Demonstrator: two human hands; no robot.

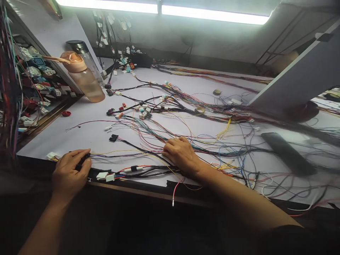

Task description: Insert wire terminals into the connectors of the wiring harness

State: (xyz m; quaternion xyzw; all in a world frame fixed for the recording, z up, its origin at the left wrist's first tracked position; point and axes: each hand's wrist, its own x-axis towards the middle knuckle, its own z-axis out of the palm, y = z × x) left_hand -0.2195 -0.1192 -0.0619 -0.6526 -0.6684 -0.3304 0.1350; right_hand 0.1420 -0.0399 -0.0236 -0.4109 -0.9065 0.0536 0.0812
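My left hand [70,170] is at the table's front left edge, its thumb and fingers closed on a black-wrapped part of a wire bundle. Thin yellow and dark wires [114,154] run from it to the right, and a white connector [53,156] pokes out beyond the knuckles. Further right, my right hand [180,154] rests with curled fingers around wires; its fingertips are partly hidden. Between the hands lie a black connector [113,137] on a sleeved cable and white connectors [105,176] on a black-taped harness. A pink wire [174,194] hangs over the edge.
At the left, a bin holds many connectors [34,71]. Two bottles, one peach-lidded [87,83], stand beside it. Harnesses [183,106] spread across the white table [87,141] with tape rolls [199,110]. A dark phone-like slab [288,153] and an upright white panel [297,71] are rightward.
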